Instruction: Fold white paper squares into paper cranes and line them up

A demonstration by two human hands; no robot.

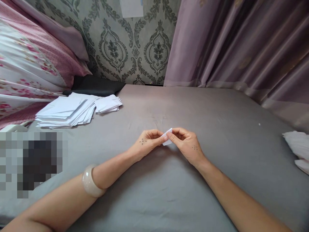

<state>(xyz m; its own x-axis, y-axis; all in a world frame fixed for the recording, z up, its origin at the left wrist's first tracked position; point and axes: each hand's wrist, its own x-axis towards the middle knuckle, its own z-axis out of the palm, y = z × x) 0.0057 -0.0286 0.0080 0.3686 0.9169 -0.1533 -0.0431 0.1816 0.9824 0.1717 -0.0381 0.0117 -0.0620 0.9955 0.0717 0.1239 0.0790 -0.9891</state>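
Observation:
A small folded piece of white paper (166,140) is pinched between my two hands, a little above the grey sheet. My left hand (147,142) grips its left side, thumb on the near face and fingers curled behind. Its right side is held by my right hand (187,141), with the thumb pressed against the near face and the forefinger at the upper corner. The fingers cover part of the paper, so its full shape is hidden. A pale bangle (91,182) sits on my left forearm.
On the far left lie a large stack of white paper sheets (65,109) and a smaller paper stack (108,103), in front of a black flat item (96,84). Purple curtains (217,42) hang at the right. White bundled material (298,145) lies at the right edge of the grey sheet (229,129).

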